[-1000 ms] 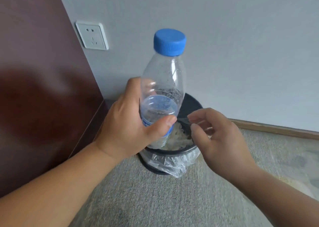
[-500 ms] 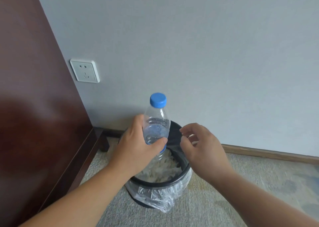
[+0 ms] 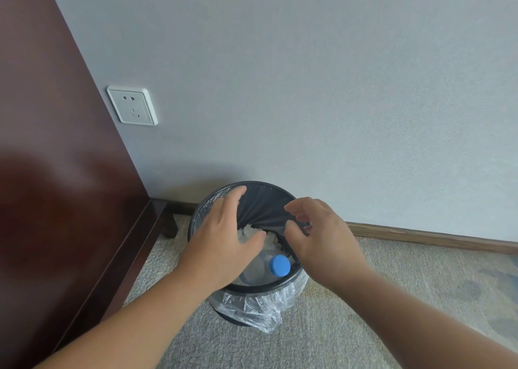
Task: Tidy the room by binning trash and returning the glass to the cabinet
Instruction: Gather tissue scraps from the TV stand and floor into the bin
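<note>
— Where's the bottle (image 3: 266, 269)?
— Lying in the bin (image 3: 260, 286), cap near the front rim.
— The hands?
— Both over the bin, empty: left hand (image 3: 224, 242) spread flat, right hand (image 3: 316, 237) loosely curled.

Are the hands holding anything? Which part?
Nothing is held. The left hand and right hand hover empty over the bin; the bottle lies inside it.
</note>
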Action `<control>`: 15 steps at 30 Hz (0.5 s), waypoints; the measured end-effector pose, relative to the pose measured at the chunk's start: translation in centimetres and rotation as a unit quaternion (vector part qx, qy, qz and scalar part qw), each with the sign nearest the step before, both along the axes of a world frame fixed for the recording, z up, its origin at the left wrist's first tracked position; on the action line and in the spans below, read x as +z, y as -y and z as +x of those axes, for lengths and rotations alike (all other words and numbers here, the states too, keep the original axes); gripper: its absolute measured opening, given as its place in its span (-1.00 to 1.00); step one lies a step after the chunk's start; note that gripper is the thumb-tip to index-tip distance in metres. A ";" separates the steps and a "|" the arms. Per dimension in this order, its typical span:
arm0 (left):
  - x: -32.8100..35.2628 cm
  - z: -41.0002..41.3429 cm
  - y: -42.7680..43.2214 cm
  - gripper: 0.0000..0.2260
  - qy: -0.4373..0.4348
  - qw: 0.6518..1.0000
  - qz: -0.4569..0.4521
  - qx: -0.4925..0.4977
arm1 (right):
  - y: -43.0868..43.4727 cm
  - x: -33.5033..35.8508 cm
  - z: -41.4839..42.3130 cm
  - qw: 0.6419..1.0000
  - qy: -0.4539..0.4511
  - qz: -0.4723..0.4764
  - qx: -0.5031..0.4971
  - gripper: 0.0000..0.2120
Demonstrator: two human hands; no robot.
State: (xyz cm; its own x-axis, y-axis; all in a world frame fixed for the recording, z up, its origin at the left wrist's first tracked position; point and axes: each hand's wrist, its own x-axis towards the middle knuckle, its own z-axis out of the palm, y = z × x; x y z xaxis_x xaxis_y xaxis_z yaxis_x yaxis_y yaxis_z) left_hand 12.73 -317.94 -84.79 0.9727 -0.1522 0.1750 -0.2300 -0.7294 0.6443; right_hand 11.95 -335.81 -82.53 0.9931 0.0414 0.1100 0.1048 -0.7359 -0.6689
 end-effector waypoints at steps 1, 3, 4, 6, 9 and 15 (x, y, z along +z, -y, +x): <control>0.2 -0.1 0.0 -0.37 0.007 1.000 0.028 -0.005 | -0.1 0.0 0.0 1.000 -0.004 -0.007 0.003 -0.73; 0.5 -0.3 0.0 -0.40 0.012 0.995 0.093 -0.016 | -0.2 0.3 -0.3 1.000 -0.016 -0.021 0.010 -0.68; 0.7 -0.3 0.0 -0.42 0.012 0.992 0.124 -0.021 | -0.3 0.6 -0.4 0.999 -0.022 -0.027 0.014 -0.67; 1.1 -0.5 0.1 -0.45 0.002 0.985 0.169 -0.030 | -0.4 1.4 -0.8 0.999 -0.030 -0.036 0.019 -0.66; 2.4 -1.0 0.4 -0.50 -0.018 0.979 0.199 -0.039 | -0.6 3.1 -1.5 0.998 -0.043 -0.042 0.020 -0.66; 8.5 -3.3 0.7 -0.49 -0.051 0.975 0.214 -0.042 | -0.8 9.3 -3.7 0.996 -0.076 -0.044 0.024 -0.67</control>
State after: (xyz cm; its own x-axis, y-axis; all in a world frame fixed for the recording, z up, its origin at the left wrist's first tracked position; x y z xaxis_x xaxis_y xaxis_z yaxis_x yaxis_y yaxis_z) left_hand 9.40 -318.68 -76.28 0.9626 -0.2703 -0.0196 -0.2513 -0.9174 0.3088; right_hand 8.26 -335.00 -73.20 0.9946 0.0927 -0.0469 0.0447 -0.7895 -0.6122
